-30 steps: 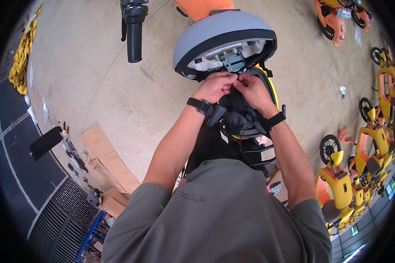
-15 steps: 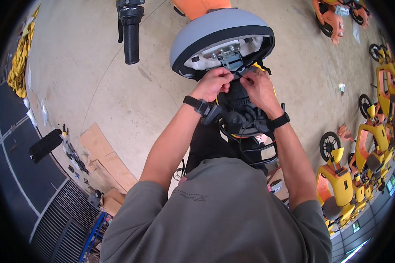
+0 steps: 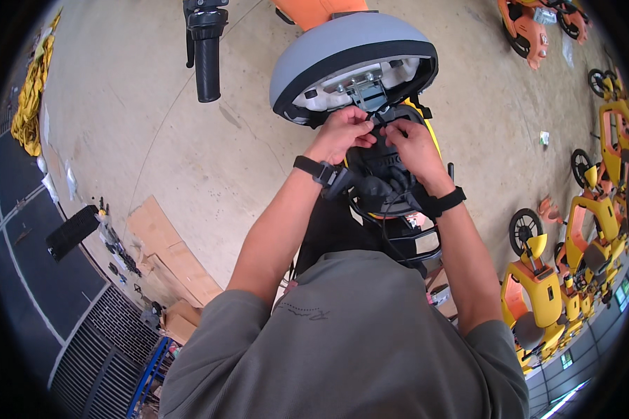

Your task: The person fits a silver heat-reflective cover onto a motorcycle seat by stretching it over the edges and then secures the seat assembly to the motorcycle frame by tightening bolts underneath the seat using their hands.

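A scooter's grey-blue seat (image 3: 349, 40) is tipped up, showing its white underside and black rim. A metal hinge bracket (image 3: 367, 96) is bolted beneath it. Just below that bracket, a thin black strip (image 3: 378, 119), either cable or tie, runs between my hands. My left hand (image 3: 341, 135) pinches it with thumb and forefinger, near the seat's edge. On the other side, my right hand (image 3: 415, 145) is closed at the strip, fingers curled. Under my hands lies the black storage bin (image 3: 383, 159), with black cabling (image 3: 376, 187) at its near end.
A handlebar grip (image 3: 207, 66) sticks out at the upper left. Several yellow scooters (image 3: 538, 297) line the right side, and orange ones (image 3: 531, 35) stand at the far right. Flattened cardboard (image 3: 168, 244) and loose parts (image 3: 119, 251) lie on the floor to the left.
My right hand has shifted slightly down and toward me, its fingers more curled. My left hand stays nearly in place at the strip. The seat remains tipped up.
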`<state>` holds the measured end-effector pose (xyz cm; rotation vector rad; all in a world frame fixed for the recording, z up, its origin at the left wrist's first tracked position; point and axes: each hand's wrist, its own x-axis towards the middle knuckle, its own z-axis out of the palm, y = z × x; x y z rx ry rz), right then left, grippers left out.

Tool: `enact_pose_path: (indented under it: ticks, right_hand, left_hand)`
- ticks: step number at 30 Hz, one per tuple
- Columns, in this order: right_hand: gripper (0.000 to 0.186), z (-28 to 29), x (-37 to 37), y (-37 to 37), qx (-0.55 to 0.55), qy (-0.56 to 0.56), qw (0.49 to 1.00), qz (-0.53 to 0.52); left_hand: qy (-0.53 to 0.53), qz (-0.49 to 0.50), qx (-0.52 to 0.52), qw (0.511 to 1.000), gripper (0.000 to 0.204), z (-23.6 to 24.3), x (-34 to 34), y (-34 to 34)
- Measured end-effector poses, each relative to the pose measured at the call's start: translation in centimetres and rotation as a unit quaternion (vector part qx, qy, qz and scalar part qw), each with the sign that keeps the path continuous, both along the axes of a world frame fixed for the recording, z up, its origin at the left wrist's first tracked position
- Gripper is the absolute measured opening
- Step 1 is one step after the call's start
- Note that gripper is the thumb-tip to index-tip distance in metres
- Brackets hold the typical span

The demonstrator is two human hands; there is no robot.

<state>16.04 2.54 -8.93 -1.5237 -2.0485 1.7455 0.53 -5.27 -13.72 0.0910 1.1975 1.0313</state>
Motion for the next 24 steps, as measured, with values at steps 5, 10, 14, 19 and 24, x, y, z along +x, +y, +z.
enact_pose_path:
  ticks: [5, 10, 14, 19, 24]
  right_hand:
    - [0.022, 2.3, -1.6, -1.6, -0.275, 0.045, 0.949, -0.147]
    - [0.019, 0.3, -1.0, -3.5, -0.208, 0.000, 0.972, -0.110]
    - [0.026, -1.2, -0.4, -3.3, -0.129, -0.041, 0.986, -0.101]
    - [0.036, -0.6, -0.8, -1.8, -0.143, 0.121, 0.952, -0.242]
    - [0.025, -2.2, -1.1, -0.9, 0.059, 0.023, 0.997, -0.034]
  left_hand:
    - [0.138, -0.009, -0.015, 0.990, 0.004, 0.5, 0.5, 0.9]
    - [-0.093, 0.211, -0.037, 0.972, 0.002, 1.6, 2.2, 0.9]
    - [-0.193, 0.233, -0.010, 0.953, 0.003, -1.4, 2.2, -0.1]
    - [-0.121, 0.232, 0.030, 0.965, 0.002, -1.0, 2.3, -0.1]
    - [-0.145, 0.222, 0.045, 0.963, 0.004, -1.7, 1.8, -0.1]
